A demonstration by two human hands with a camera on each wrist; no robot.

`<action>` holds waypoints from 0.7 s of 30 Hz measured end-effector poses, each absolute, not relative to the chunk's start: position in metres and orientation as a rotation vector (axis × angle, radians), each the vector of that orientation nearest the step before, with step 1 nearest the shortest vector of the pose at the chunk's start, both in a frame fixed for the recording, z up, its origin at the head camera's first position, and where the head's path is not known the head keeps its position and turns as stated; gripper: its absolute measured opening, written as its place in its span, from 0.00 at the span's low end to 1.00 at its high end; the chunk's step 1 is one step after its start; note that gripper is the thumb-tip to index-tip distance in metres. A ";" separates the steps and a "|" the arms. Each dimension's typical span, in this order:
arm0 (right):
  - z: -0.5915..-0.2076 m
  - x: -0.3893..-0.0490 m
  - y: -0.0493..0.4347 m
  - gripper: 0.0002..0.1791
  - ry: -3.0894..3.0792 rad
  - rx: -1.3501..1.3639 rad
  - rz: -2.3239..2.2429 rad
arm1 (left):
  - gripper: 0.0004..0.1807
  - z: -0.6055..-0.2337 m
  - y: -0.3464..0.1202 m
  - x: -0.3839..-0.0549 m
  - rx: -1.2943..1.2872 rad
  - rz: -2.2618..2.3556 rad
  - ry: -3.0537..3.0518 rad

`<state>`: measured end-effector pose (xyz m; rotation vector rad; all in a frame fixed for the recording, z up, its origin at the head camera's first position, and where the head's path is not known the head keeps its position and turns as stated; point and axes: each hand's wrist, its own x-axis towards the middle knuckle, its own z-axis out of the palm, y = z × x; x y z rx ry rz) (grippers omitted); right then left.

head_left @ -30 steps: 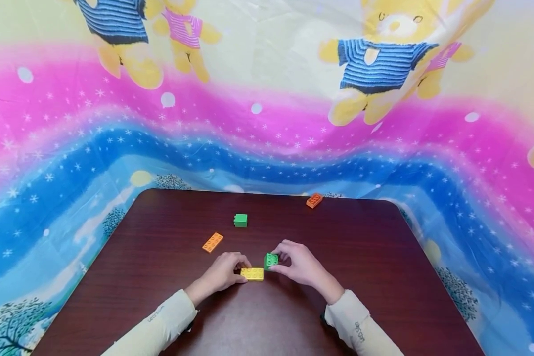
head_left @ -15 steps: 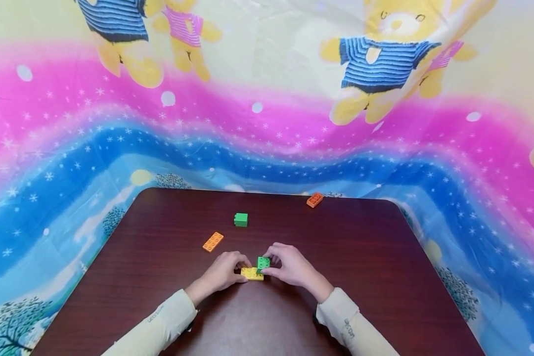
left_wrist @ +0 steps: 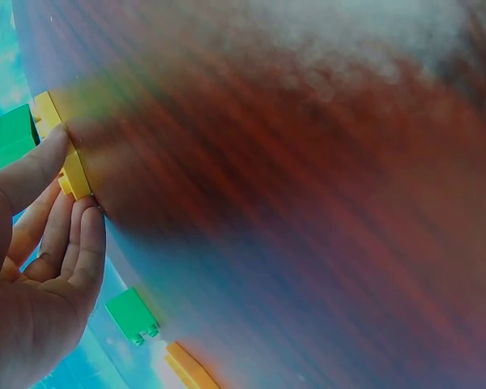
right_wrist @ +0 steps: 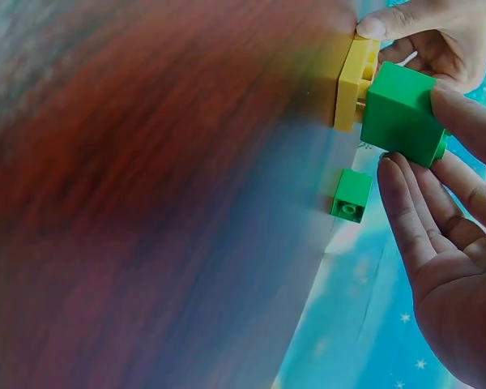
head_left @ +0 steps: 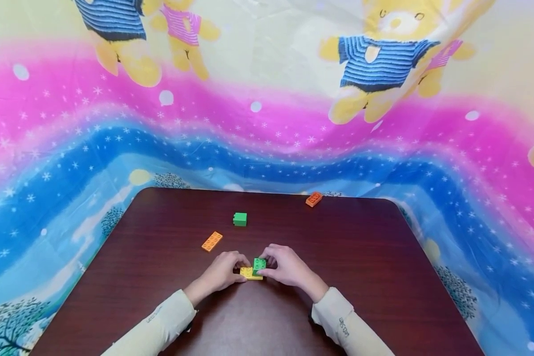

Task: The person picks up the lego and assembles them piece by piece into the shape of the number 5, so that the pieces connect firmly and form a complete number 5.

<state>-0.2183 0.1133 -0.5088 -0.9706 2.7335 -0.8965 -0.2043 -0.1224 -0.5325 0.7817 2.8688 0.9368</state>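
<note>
My left hand (head_left: 224,271) pinches the left end of a flat yellow building brick (head_left: 246,273) lying on the table, thumb on the near side and fingers on the far side. My right hand (head_left: 289,267) grips a tall green building brick (head_left: 259,266) between thumb and fingers. In the head view the green brick overlaps the right half of the yellow one. From the right wrist view, the green brick (right_wrist: 401,113) is right at the studs of the yellow brick (right_wrist: 354,85), with some studs showing between them.
Farther back on the dark wooden table (head_left: 356,247) lie a second green brick (head_left: 240,219), a flat orange brick (head_left: 211,241) and a red-orange brick (head_left: 313,199) near the far edge. A printed cloth (head_left: 267,133) hangs behind the table.
My right hand has brought the green brick leftward, from beside the yellow brick to over its right half. The left hand has stayed on the yellow brick.
</note>
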 end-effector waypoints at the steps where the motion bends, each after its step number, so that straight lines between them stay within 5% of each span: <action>1: -0.509 -0.219 0.113 0.13 2.732 -0.971 -0.899 | 0.14 -0.532 -0.122 -0.204 0.782 0.935 2.870; 21: -0.512 -0.220 0.111 0.13 2.732 -1.031 -0.900 | 0.15 -0.533 -0.124 -0.205 0.794 0.960 2.852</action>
